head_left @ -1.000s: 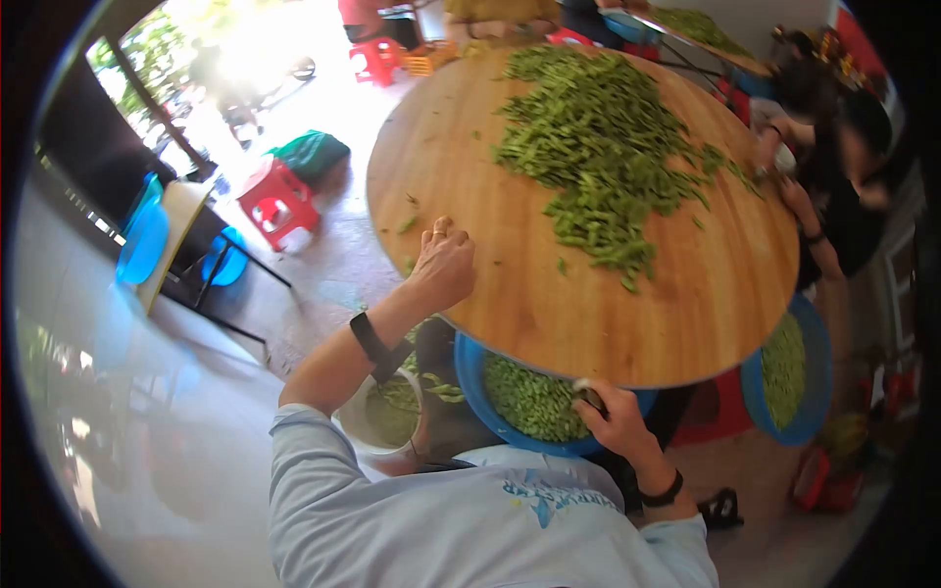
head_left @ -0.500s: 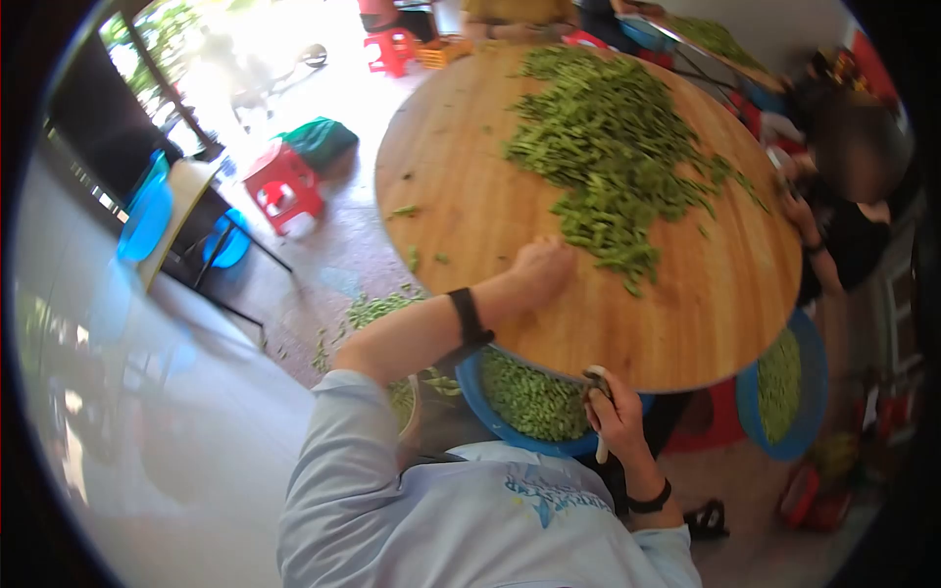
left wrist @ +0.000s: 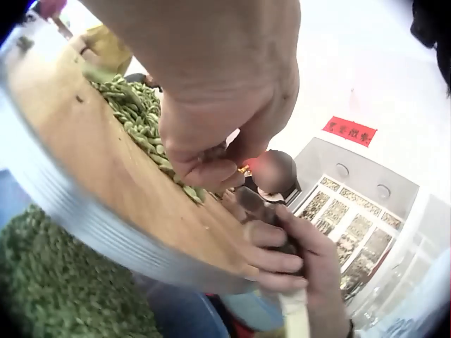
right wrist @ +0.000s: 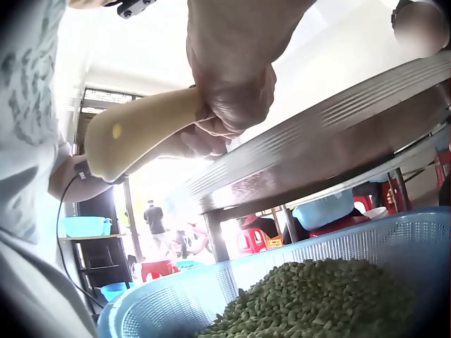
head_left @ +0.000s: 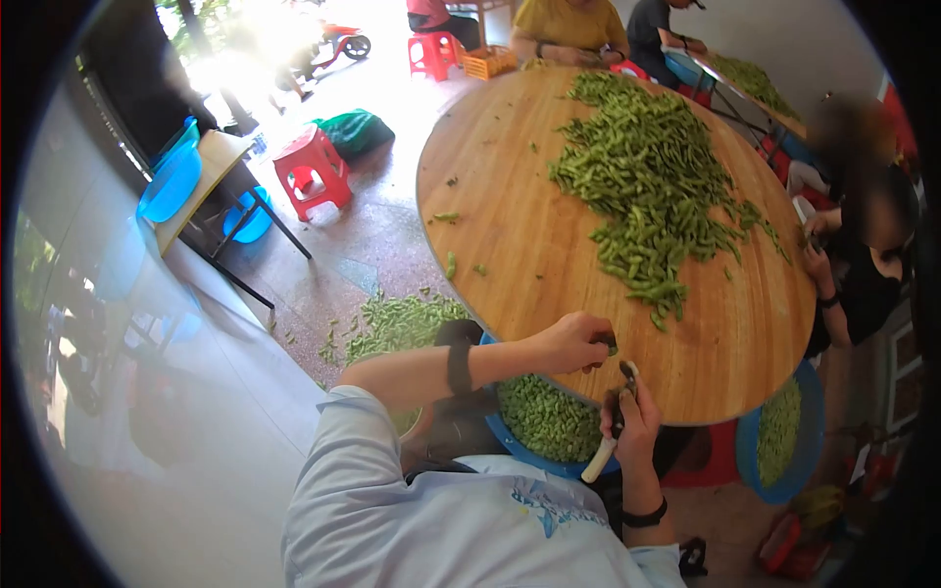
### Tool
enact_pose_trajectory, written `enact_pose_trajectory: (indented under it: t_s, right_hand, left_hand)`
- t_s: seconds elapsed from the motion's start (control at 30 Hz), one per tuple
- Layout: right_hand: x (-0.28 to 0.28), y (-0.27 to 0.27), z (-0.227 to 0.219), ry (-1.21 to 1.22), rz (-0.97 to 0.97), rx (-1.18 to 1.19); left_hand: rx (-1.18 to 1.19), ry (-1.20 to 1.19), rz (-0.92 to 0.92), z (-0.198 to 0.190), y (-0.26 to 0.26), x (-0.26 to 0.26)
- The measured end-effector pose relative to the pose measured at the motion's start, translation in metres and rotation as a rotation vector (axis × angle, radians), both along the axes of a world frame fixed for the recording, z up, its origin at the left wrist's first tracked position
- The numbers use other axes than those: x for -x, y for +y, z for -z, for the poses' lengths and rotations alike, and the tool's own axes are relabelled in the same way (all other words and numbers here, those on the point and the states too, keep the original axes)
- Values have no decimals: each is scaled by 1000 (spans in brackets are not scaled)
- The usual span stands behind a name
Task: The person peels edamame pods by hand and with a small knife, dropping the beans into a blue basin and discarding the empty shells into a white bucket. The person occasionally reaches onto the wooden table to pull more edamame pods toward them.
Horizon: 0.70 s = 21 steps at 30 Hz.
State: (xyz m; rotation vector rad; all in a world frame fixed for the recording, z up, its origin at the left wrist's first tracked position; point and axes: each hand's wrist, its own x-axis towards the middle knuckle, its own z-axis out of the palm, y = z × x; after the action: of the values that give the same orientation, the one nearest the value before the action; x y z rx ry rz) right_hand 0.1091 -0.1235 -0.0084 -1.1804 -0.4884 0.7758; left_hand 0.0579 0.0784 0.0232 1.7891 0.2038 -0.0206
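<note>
My left hand (head_left: 570, 343) is above the near edge of the round wooden table (head_left: 510, 245), its fingertips pinching a small green bean pod (head_left: 611, 344). Close by, my right hand (head_left: 641, 419) grips a tool with a cream handle (head_left: 599, 459); its dark part lies mostly hidden in the fingers. In the left wrist view the two hands nearly meet over the table rim. The cream handle (right wrist: 141, 134) sticks out behind the right hand in the right wrist view. A large heap of green pods (head_left: 657, 176) covers the table's far middle.
Below the table edge stands a blue basket (head_left: 497, 428) of shelled green beans (head_left: 549, 416). Pods and husks (head_left: 392, 323) litter the floor at left. Another blue basin (head_left: 812, 421) stands at right. A person in black (head_left: 867, 304) sits at the table's right side; others sit behind.
My left hand has swept from the table's left side past the heap's near end and back toward the right hand, now with a pod. The right hand has risen slightly, its tool showing more.
</note>
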Motion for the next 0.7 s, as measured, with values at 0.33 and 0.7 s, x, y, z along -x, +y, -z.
enact_pose_trajectory:
  t_s: [0.33, 0.7]
  right_hand:
    - [-1, 5, -1, 18, -106, -83]
    - [-3, 0, 1, 126, -97, -129]
  left_hand:
    - [400, 22, -77, 5, -31, 12]
    - [312, -153, -157, 13, -42, 17]
